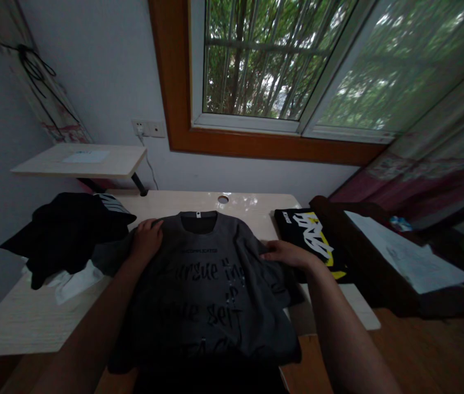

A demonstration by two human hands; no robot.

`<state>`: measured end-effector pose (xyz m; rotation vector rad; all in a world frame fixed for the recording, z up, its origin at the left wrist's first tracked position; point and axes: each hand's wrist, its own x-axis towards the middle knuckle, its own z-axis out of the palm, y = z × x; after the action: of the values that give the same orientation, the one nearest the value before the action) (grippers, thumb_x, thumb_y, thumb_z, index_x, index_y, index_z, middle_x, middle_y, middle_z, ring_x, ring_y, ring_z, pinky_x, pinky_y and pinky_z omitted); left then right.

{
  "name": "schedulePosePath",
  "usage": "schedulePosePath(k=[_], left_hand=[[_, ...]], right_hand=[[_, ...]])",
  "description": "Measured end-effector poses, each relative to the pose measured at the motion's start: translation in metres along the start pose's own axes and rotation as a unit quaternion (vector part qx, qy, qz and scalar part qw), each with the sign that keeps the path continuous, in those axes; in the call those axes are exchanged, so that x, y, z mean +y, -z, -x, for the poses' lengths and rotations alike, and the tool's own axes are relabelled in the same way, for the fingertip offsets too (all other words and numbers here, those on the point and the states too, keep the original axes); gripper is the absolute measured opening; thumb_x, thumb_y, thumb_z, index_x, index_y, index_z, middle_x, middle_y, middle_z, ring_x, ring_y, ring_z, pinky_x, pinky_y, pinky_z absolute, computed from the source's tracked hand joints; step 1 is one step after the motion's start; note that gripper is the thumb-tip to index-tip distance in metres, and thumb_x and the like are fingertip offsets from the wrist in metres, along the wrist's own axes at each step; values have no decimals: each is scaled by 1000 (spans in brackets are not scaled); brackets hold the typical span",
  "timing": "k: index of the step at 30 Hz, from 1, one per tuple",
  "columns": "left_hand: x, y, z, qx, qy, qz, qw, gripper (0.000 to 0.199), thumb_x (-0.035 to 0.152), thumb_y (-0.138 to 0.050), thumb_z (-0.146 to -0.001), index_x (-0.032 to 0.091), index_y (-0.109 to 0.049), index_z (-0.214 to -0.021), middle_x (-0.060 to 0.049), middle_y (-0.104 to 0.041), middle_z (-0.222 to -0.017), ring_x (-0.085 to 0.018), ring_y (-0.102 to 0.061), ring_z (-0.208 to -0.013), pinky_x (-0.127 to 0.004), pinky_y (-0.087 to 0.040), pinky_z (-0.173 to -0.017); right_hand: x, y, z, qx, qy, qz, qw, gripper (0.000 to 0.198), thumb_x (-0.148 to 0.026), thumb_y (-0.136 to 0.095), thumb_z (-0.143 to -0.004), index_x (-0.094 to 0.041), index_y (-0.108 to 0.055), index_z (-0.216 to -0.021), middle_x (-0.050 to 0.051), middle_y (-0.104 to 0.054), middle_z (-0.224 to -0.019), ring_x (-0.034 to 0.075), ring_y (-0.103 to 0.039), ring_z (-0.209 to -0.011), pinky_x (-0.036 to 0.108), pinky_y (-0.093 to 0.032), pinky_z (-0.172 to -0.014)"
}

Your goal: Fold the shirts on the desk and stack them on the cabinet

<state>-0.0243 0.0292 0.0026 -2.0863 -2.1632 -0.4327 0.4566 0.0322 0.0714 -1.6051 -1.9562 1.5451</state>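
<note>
A dark grey T-shirt (pixel 199 295) with black lettering lies front up on the desk, its collar toward the wall and its lower part hanging over the near edge. My left hand (pixel 146 241) rests on the shirt's left shoulder, fingers stretched out over the cloth. At the opposite shoulder, my right hand (pixel 287 253) has its fingers closed on the fabric by the sleeve. The right sleeve is spread out beneath that wrist, while the left sleeve reaches under my left forearm toward a dark pile.
Black clothes (pixel 68 235) and a white cloth (pixel 78 279) are heaped on the desk's left side, below a raised shelf (pixel 125 164). A folded black garment with white and yellow print (pixel 309 235) lies at right. Beyond it stands a dark brown piece of furniture (pixel 338 235). The desk (pixel 166 200) meets the window wall.
</note>
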Motion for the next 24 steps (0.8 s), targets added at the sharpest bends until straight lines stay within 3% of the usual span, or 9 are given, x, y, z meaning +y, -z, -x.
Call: schedulePosePath(k=[2, 7, 10, 13, 16, 19, 24], left_hand=[[-1, -1, 0, -1, 0, 0, 1000, 45, 26, -42, -95, 21, -65, -133, -13, -59, -135, -30, -49, -129, -43, -39, -113], [-2, -4, -2, -4, -2, -7, 1000, 47, 27, -39, -96, 18, -64, -135, -14, -58, -137, -30, -49, -130, -42, -39, -113], [-1, -5, -3, -6, 2, -2, 1000, 47, 28, -39, -97, 18, -63, -136, -15, -57, -139, -31, -49, -130, -43, -40, -111], [1, -5, -3, -8, 6, 1, 1000, 46, 30, -41, -97, 20, -62, -137, -15, -56, -141, -32, -48, -132, -46, -39, -110], [2, -5, -4, -6, 0, -8, 1000, 46, 33, -40, -98, 20, -60, -138, -15, -55, -143, -32, -47, -133, -47, -38, -110], [2, -7, -7, -4, -14, -12, 1000, 46, 35, -40, -99, 21, -59, -138, -14, -55, -144, -31, -47, -133, -47, -38, -110], [0, -16, -18, 33, -33, 9, 999, 40, 31, -41, -99, 22, -64, -131, -12, -61, -134, -29, -54, -124, -44, -40, -108]], right_hand=[[-3, 3, 8, 14, 22, -30, 999, 37, -51, -80, -67, -21, -72, -89, 3, -75, -82, 26, -69, -80, 34, -55, -69], [5, 30, 14, 210, 4, 44, 977, 30, -52, -73, -75, -24, -63, -81, 1, -66, -70, 21, -61, -69, 29, -46, -60], [8, 55, 10, 277, -3, 107, 955, 28, -51, -63, -83, -23, -61, -87, 2, -66, -73, 22, -61, -71, 29, -45, -63], [-1, 79, 8, 345, -13, 197, 918, 26, -47, -59, -87, -22, -63, -92, 5, -69, -80, 23, -64, -77, 31, -45, -69], [-18, 95, 6, 411, -56, 307, 857, 32, -50, -58, -90, -21, -69, -99, 10, -71, -88, 26, -66, -83, 33, -45, -72], [-34, 98, 1, 424, -105, 394, 809, 37, -50, -57, -93, -20, -71, -108, 16, -73, -96, 29, -68, -88, 36, -45, -74], [-46, 79, -14, 338, -138, 519, 773, 29, -36, -57, -95, -18, -71, -113, 20, -72, -108, 32, -66, -103, 41, -46, -86]])
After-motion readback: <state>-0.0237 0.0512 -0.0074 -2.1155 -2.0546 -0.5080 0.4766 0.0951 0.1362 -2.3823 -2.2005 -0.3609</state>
